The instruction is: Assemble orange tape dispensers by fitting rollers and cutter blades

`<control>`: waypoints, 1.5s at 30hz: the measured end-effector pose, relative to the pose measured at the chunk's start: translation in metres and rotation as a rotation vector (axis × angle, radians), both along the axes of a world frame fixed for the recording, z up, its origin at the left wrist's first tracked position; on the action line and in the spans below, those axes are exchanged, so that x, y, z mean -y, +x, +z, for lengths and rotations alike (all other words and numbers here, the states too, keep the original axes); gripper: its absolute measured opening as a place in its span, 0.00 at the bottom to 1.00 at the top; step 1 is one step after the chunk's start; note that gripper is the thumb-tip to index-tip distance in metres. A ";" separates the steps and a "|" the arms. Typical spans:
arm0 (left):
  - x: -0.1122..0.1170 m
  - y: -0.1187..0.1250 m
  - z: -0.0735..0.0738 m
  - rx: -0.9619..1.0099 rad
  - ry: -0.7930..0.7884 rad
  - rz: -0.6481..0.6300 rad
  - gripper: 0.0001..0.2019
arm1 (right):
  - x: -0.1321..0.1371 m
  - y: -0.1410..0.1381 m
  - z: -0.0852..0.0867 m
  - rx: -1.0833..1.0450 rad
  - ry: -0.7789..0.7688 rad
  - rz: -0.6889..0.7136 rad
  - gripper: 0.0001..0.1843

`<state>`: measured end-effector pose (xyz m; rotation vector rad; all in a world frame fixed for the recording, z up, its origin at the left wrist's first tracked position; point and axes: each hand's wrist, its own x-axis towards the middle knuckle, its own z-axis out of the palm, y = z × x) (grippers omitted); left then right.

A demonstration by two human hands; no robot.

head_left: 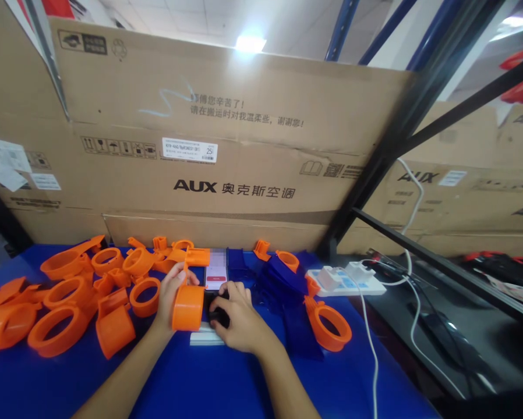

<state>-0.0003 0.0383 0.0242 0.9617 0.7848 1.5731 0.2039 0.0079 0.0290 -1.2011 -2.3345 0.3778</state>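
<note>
My left hand [170,294] grips an orange plastic ring part [188,306] and holds it upright just above the blue table [226,378]. My right hand [237,317] is closed around a small black piece [220,317] pressed against the open side of that ring. A flat white piece [205,338] lies on the table right under both hands. Behind them a phone [216,273] lies with its screen lit.
Several orange ring parts [60,326] are heaped on the left, and one more orange ring [330,326] sits at the right. Dark blue parts [283,285] lie right of the phone. A white power strip [346,280] with cables sits at the table's right edge. Large cardboard boxes [226,151] stand behind.
</note>
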 end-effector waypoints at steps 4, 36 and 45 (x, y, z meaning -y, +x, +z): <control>0.001 0.003 -0.001 -0.014 0.002 -0.011 0.14 | -0.001 0.000 0.002 0.023 0.004 0.000 0.14; -0.002 0.004 -0.005 0.068 -0.007 -0.008 0.13 | 0.002 -0.009 0.012 -0.118 0.023 0.105 0.04; 0.010 0.016 -0.006 0.186 -0.040 -0.237 0.15 | -0.007 -0.006 0.008 -0.916 -0.163 -0.277 0.15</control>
